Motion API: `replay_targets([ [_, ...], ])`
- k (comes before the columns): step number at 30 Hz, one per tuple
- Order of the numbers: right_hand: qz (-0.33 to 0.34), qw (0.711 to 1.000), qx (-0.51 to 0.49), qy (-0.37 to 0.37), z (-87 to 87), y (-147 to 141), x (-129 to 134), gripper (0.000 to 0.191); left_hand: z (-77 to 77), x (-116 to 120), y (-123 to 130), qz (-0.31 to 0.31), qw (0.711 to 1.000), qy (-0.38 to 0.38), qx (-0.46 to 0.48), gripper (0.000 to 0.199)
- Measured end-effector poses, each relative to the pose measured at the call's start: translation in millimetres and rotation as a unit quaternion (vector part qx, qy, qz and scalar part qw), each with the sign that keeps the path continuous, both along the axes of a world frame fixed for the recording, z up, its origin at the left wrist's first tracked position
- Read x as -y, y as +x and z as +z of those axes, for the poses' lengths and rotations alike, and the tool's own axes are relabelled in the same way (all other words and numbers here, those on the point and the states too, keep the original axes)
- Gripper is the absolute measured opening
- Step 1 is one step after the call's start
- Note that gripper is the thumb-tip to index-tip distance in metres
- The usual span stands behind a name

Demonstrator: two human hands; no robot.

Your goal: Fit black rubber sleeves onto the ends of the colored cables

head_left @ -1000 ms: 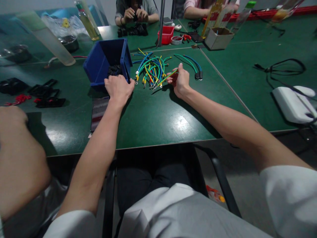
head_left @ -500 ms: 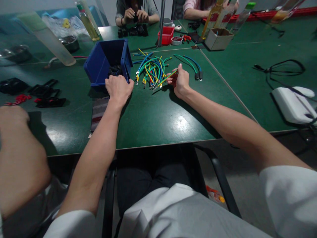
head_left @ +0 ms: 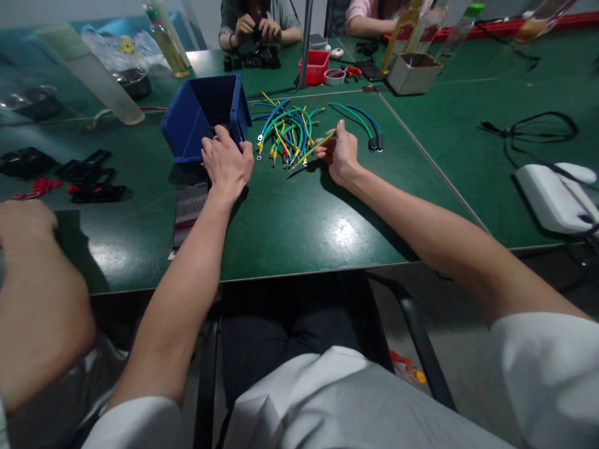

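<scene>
My right hand (head_left: 343, 154) pinches a yellow-green wire (head_left: 309, 153) with a metal terminal at its lower left end. Just left of that hand lies a pile of green, blue and yellow wires (head_left: 285, 125) with metal lugs. My left hand (head_left: 227, 163) is at the front rim of a blue bin (head_left: 185, 128), fingers apart and reaching over the edge. Dark small parts lie inside the bin, partly hidden by the fingers. Beyond my right hand, a green and a blue wire end in black caps (head_left: 375, 143).
A phone (head_left: 189, 215) lies below the bin. Black parts (head_left: 96, 178) and red pieces (head_left: 40, 187) are at left, near another person's arm (head_left: 42, 299). A white device (head_left: 555, 196) with a black cable sits right. Two people work across the table, near a red box (head_left: 314, 67).
My left hand has shifted slightly, its fingers lifting and spreading at the bin's opening. My right hand keeps still with the wire.
</scene>
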State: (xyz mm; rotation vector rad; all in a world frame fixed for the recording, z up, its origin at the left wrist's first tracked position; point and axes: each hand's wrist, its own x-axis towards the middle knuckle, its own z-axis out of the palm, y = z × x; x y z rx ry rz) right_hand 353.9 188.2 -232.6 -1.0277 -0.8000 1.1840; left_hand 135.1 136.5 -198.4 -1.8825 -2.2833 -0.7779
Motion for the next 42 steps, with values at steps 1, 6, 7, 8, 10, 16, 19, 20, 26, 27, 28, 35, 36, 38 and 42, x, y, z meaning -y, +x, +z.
replay_targets([
  [1, 0.002, 1.000, -0.003, 0.003, -1.8, 1, -2, 0.043, 2.0, 1, 1, -0.005, 1.000, 0.010, 0.011, 0.050],
  [6, -0.009, 1.000, -0.024, 0.008, -9.5, 2, -10, 0.044, 7.7, 2, 1, -0.008, 0.999, 0.036, 0.025, 0.045],
  [7, -0.010, 1.000, -0.025, 0.008, -9.7, 2, -10, 0.045, 8.2, 2, 1, -0.005, 0.999, 0.034, 0.023, 0.047],
  [8, -0.010, 1.000, -0.024, 0.008, -9.3, 2, -10, 0.045, 8.9, 2, 2, -0.004, 0.999, 0.031, 0.023, 0.049],
  [10, -0.007, 1.000, -0.015, 0.006, -7.4, 2, -8, 0.045, 10.8, 3, 3, -0.006, 0.999, 0.026, 0.026, 0.055],
  [16, 0.004, 1.000, -0.016, 0.002, -6.3, 3, -8, 0.044, 17.8, 10, 4, 0.004, 0.999, 0.040, 0.036, 0.054],
  [19, 0.002, 1.000, -0.024, 0.010, -10.2, 4, -12, 0.043, 11.8, 5, 0, -0.005, 0.995, 0.086, 0.052, 0.047],
  [20, 0.000, 1.000, -0.022, 0.012, -11.3, 4, -13, 0.043, 7.9, 2, -2, -0.013, 0.991, 0.112, 0.068, 0.045],
  [26, -0.026, 0.999, -0.018, 0.024, -14.0, 2, -15, 0.038, -16.2, -18, -5, -0.111, 0.942, 0.270, 0.167, 0.034],
  [27, -0.028, 0.999, -0.020, 0.026, -14.1, 2, -15, 0.037, -18.1, -19, -4, -0.126, 0.937, 0.280, 0.169, 0.033],
  [28, -0.029, 0.999, -0.022, 0.027, -14.3, 2, -15, 0.036, -19.4, -19, -2, -0.139, 0.933, 0.285, 0.169, 0.032],
  [35, -0.042, 0.999, -0.025, 0.020, -15.0, 4, -16, 0.032, -26.1, -13, 14, -0.200, 0.941, 0.221, 0.158, 0.033],
  [36, -0.046, 0.998, -0.024, 0.022, -15.2, 4, -16, 0.032, -27.8, -13, 16, -0.213, 0.941, 0.208, 0.159, 0.033],
  [38, -0.055, 0.998, -0.023, 0.027, -15.7, 4, -16, 0.032, -31.3, -14, 18, -0.239, 0.939, 0.187, 0.161, 0.034],
  [42, -0.070, 0.997, -0.020, 0.039, -15.8, 5, -16, 0.032, -36.0, -16, 20, -0.265, 0.938, 0.166, 0.148, 0.036],
])
